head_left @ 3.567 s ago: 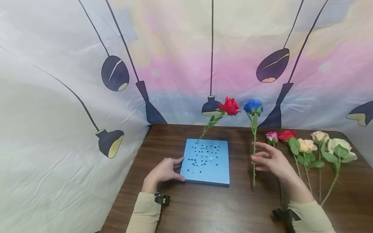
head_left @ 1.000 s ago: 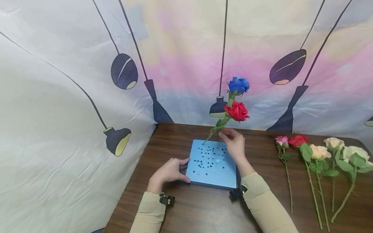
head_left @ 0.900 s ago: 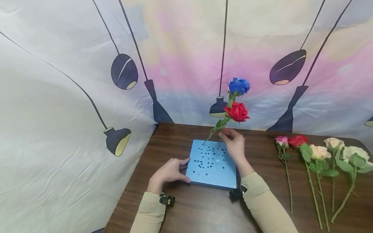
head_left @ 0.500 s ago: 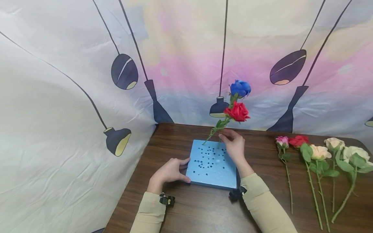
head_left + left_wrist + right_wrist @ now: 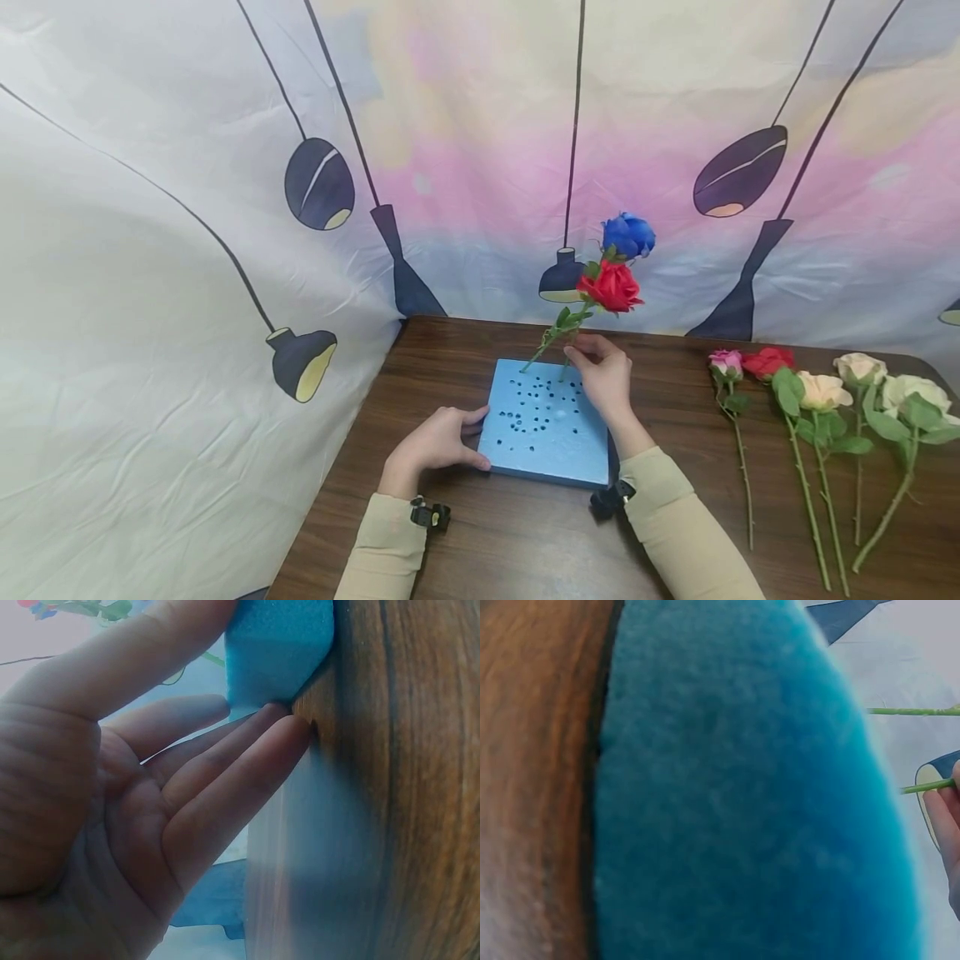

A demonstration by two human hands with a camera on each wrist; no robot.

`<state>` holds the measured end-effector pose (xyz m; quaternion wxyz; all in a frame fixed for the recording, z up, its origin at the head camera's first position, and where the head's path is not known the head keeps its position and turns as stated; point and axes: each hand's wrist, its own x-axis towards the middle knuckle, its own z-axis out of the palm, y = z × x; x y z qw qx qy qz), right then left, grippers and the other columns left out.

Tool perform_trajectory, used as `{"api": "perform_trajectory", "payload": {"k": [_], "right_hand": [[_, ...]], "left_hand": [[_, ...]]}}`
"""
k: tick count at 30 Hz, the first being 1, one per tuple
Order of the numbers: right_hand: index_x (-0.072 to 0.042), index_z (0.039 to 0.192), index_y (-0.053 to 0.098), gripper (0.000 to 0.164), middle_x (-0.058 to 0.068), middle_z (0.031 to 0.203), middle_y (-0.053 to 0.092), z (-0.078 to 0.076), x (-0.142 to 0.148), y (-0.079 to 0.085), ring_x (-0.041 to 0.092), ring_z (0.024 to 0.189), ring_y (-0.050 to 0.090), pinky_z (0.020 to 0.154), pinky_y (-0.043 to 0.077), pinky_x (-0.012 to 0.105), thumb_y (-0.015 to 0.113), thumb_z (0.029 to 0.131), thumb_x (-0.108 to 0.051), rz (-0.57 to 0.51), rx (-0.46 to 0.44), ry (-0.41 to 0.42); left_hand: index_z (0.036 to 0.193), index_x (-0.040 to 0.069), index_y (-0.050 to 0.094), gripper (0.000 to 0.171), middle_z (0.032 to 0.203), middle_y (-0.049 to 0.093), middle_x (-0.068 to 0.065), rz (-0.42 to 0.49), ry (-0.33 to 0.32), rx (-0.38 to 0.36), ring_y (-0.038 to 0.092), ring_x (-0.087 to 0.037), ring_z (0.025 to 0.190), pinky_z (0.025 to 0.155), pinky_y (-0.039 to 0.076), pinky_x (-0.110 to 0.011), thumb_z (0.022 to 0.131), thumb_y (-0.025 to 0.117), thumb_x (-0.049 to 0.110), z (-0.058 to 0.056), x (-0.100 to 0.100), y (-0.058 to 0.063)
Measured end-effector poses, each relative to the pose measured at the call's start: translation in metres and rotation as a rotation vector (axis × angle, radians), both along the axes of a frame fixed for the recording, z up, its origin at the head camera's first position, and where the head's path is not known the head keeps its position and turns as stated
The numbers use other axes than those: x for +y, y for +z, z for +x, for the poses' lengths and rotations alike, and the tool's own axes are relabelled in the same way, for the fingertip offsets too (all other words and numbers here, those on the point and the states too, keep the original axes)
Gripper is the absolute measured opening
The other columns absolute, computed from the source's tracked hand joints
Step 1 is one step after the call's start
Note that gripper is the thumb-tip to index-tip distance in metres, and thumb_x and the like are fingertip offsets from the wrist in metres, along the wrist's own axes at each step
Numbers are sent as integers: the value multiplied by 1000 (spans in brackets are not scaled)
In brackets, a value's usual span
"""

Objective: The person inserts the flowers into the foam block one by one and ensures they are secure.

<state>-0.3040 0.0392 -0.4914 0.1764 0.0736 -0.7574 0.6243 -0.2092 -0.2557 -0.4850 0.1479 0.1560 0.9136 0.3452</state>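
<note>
A blue foam board (image 5: pixel 543 457) dotted with small holes lies on the table. My left hand (image 5: pixel 437 440) steadies its left side; in the left wrist view the fairly straight fingers (image 5: pixel 225 769) and the thumb reach the foam block's edge. Between thumb and fingertips, my right hand (image 5: pixel 607 379) pinches the stem of a blue rose (image 5: pixel 630 236), whose lower end meets the board near its back edge. A red rose (image 5: pixel 612 287) stands in the board just left of it, leaning right and overlapping the blue rose's stem. The right wrist view shows both stems beyond the foam (image 5: pixel 742 795).
On the right of the brown wooden table (image 5: pixel 495 533) lie a pink rose (image 5: pixel 726 363), another red rose (image 5: pixel 768 362), a peach rose (image 5: pixel 823 392) and cream ones (image 5: pixel 911 396), stems toward me. Behind hangs a cloth (image 5: pixel 480 167) printed with lamps.
The blue rose has gone from beside the board to its back edge, carried left by my right hand. Over the last second its bloom sinks and tips slightly right. My left hand stays put.
</note>
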Motion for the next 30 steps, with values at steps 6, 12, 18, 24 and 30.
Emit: {"api": "perform_trajectory", "payload": {"k": [6,12,18,24,30], "right_hand": [[-2,112,75,18,14,106,80,0,0,2,29,94,77,75,57,13,80,99,-14,33,-18,-3],[-3,110,73,17,13,105,79,0,0,1,28,96,76,75,56,15,80,99,-15,82,-12,-5],[-4,110,72,18,13,106,80,2,-2,0,29,98,75,74,55,17,80,99,-16,103,-25,-21],[-3,112,72,19,14,107,80,1,-1,-2,29,98,76,76,56,15,80,99,-16,71,-29,5],[-3,121,74,27,14,110,79,-2,6,-3,27,102,74,80,55,14,79,100,-19,47,-47,42]], "left_hand": [[158,3,50,99,152,60,-13,-8,-7,3,62,-21,136,115,47,-45,78,99,30,-1,0,0],[159,3,50,99,152,60,-13,-17,-5,0,61,-22,137,115,47,-45,77,99,29,-1,0,1],[159,5,50,98,152,59,-12,-27,10,-13,60,-21,138,116,46,-45,77,99,29,1,0,3],[159,4,50,98,152,59,-12,-25,7,-10,60,-21,138,116,47,-45,77,99,29,1,-1,3],[159,5,50,98,152,60,-12,-17,5,-13,60,-21,137,116,47,-45,78,99,29,1,1,3]]}}
